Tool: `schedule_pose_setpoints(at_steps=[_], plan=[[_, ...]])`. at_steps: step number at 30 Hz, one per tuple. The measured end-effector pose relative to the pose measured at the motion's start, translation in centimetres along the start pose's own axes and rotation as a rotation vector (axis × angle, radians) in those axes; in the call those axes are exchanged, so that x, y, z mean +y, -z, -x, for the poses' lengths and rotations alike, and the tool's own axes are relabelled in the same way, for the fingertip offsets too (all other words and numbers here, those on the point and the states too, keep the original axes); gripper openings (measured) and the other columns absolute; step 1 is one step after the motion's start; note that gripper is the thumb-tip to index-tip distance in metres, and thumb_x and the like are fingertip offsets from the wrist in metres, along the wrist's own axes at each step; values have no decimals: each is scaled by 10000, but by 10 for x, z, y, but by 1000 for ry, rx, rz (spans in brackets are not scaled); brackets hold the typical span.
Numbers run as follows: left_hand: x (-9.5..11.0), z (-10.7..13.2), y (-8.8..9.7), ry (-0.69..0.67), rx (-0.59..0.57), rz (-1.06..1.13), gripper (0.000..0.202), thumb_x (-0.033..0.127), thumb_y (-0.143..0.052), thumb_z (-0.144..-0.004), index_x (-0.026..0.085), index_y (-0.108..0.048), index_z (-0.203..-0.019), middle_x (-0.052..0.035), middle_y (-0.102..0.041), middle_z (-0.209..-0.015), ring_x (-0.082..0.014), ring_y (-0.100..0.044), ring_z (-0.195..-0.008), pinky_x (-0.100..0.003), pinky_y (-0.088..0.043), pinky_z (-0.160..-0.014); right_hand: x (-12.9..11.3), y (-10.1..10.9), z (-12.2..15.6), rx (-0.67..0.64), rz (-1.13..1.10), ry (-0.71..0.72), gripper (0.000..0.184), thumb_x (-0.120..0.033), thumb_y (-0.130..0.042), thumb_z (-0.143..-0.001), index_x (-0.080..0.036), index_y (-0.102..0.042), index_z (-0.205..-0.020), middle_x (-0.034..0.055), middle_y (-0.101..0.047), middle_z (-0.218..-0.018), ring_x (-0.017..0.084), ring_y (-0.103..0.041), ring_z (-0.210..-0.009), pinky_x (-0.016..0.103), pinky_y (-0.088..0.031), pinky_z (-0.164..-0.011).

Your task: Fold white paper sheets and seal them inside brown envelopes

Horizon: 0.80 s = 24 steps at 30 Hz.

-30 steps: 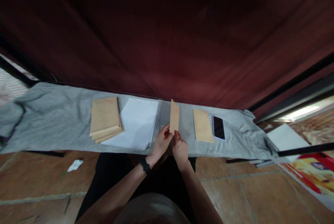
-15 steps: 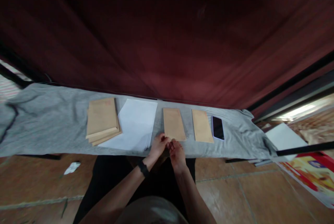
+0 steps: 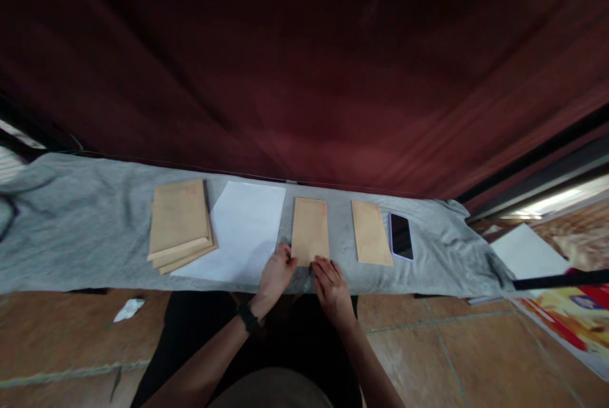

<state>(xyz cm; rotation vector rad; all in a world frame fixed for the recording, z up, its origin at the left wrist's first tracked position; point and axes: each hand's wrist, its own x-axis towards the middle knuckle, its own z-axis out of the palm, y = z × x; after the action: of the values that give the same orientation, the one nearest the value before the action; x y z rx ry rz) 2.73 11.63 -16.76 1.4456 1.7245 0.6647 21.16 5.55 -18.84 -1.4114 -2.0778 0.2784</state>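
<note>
A brown paper envelope (image 3: 310,227) lies on the grey cloth in front of me, with small red marks near its upper right corner. At its lower left corner is my left hand (image 3: 276,273), fingers curled and the thumb over the edge; it wears a dark wristband. My right hand (image 3: 333,287) rests its outstretched fingers on the lower right corner. To the right lies a second brown envelope (image 3: 372,232). White paper sheets (image 3: 247,230) are left of the middle envelope, beside a fanned stack of larger brown envelopes (image 3: 178,217).
A phone (image 3: 401,236) with a pale purple edge lies right of the second envelope. Grey cloth (image 3: 95,224) covers the narrow bench, with a dark red panel (image 3: 304,78) behind it. A red and yellow box (image 3: 571,319) and a white scrap (image 3: 129,309) are on the tiled floor.
My hands have moved apart from the envelope's lower middle to its two lower corners. The middle envelope now lies straighter and shows red marks at its top right.
</note>
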Motion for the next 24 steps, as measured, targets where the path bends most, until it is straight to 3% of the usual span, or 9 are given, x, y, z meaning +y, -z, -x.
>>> schedule_pose_setpoints(at_steps=[2, 5, 8, 12, 15, 20, 24], plan=[[1, 0, 3, -165, 81, -226, 100, 241, -530, -926, 225, -589, -1004, -6, -663, -723, -184, -677, -690, -266, -490, -643, 2, -1, 2, -5, 59, 34, 462, -153, -436, -979, -199, -516, -1432, 98, -575, -1431, 219, -528, -1339, 479, -401, -1162], [9, -19, 4, -493, 78, -346, 223, 242, -422, -980, 220, -635, -1041, -72, -716, -993, -212, -676, -967, -332, -514, -865, 4, -5, 3, 28, 54, 40, 479, -130, -443, -965, -207, -514, -1433, 94, -587, -1419, 217, -527, -1340, 477, -426, -1147], [23, -62, -2, -734, 52, -434, 385, 255, -390, -991, 167, -554, -1328, -124, -588, -1390, -241, -516, -1314, -422, -402, -1103, 6, -6, 2, 39, 12, 41, 470, -130, -452, -955, -209, -535, -1410, 89, -598, -1406, 218, -528, -1338, 483, -438, -1139], [36, -128, -14, -800, -22, -574, 509, 317, -385, -991, 124, -450, -1458, -128, -426, -1553, -253, -318, -1472, -455, -263, -1201, 7, -6, 1, 34, -11, 15, 471, -129, -442, -947, -222, -544, -1398, 82, -600, -1404, 225, -530, -1335, 502, -437, -1140], [41, -161, -20, -812, -88, -637, 538, 373, -368, -996, 155, -428, -1484, -104, -402, -1572, -243, -302, -1481, -457, -210, -1217, 7, -6, 1, 30, -27, 0, 469, -134, -443, -941, -234, -557, -1384, 74, -603, -1400, 228, -533, -1333, 501, -443, -1137], [44, -172, -31, -898, -198, -684, 521, 380, -300, -1017, 222, -408, -1502, -37, -388, -1586, -201, -286, -1487, -426, -140, -1230, 6, -5, 0, 32, -56, -21, 452, -147, -443, -946, -240, -563, -1371, 70, -610, -1388, 229, -539, -1325, 500, -440, -1137], [43, -166, -37, -930, -224, -723, 541, 372, -250, -1028, 189, -367, -1523, -49, -342, -1607, -176, -251, -1499, -399, -130, -1235, 7, -5, -1, 35, -77, -17, 448, -144, -463, -937, -237, -559, -1365, 73, -606, -1391, 232, -536, -1323, 512, -426, -1142]])
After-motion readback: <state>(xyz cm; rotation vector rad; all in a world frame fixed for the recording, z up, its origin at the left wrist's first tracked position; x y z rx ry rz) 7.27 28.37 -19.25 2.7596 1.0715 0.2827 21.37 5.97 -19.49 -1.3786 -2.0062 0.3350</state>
